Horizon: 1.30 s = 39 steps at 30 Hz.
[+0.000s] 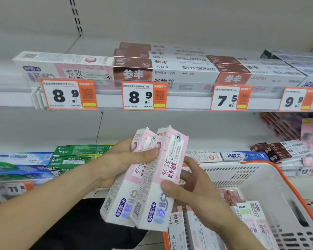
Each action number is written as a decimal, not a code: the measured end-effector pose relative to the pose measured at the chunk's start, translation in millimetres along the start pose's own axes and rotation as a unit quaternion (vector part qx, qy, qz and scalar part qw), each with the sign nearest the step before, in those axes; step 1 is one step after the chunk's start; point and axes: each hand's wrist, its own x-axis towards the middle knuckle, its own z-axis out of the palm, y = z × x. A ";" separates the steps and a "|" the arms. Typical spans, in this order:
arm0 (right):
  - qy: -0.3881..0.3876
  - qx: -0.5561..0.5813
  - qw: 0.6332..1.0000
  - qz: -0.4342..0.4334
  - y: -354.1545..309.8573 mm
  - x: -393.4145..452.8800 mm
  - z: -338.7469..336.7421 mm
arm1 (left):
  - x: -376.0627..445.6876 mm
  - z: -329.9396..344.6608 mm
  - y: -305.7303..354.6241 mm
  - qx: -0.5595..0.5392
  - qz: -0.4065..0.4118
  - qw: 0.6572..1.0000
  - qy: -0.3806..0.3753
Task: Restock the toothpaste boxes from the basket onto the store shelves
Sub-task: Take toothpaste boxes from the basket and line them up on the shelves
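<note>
Two long pink and white toothpaste boxes (148,177) were held side by side, touching along their long edges, tilted with their tops leaning to the right. They were thin cardboard, smooth and a bit shiny, with sharp corners and blue writing near the bottom. The left hand (123,159) wrapped round them from the left, its thumb pressed flat across the front of both boxes. The right hand (190,184) came from the right, thumb on the front of the right box and fingers curled behind it.

Just near and right of the hands sat the basket (271,179), made of pale plastic with rows of little slots in its walls and an orange rim. More boxes in the basket (188,231) lay inside, some pink, some white.

Far above was the upper shelf (107,102), a flat grey metal board. On it lay a pink box on the shelf (65,69) at the left and a stack of brown and white boxes (163,65) beside it. Square orange and white price tags (69,94) hung along its front edge. On the lower shelf at the left lay green boxes (76,156) and blue boxes (20,163).
</note>
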 end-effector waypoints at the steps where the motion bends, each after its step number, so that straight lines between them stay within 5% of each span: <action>1: -0.021 -0.026 0.999 -0.007 -8.0 1.0 -1.9 | -3.2 -1.6 4.3 0.001 0.008 1.000 -0.009; 4: -0.029 -0.091 0.993 -0.067 -37.3 7.2 5.4 | -12.7 -10.4 18.3 0.015 0.068 0.997 -0.014; 7: -0.008 -0.091 0.985 -0.148 -76.5 15.5 17.7 | -24.6 -17.1 36.4 -0.022 0.157 0.984 0.079; 15: -0.001 -0.043 0.959 -0.279 -203.5 79.8 67.3 | -32.3 -55.0 62.0 -0.134 0.340 0.890 0.271; 23: 0.037 -0.048 0.979 -0.194 -243.3 198.9 137.1 | -37.5 -67.6 61.7 -0.124 0.359 0.862 0.335; 30: -0.049 -0.156 0.981 -0.102 -233.4 257.2 151.8 | -46.1 -72.9 60.2 -0.080 0.373 0.839 0.389; 34: -0.041 -0.301 0.944 -0.130 -253.5 256.9 132.7 | -47.3 -81.5 60.6 -0.089 0.376 0.836 0.390; 39: -0.061 -0.581 0.800 -0.134 -272.2 244.6 119.5 | -46.0 -82.5 65.8 -0.089 0.392 0.825 0.397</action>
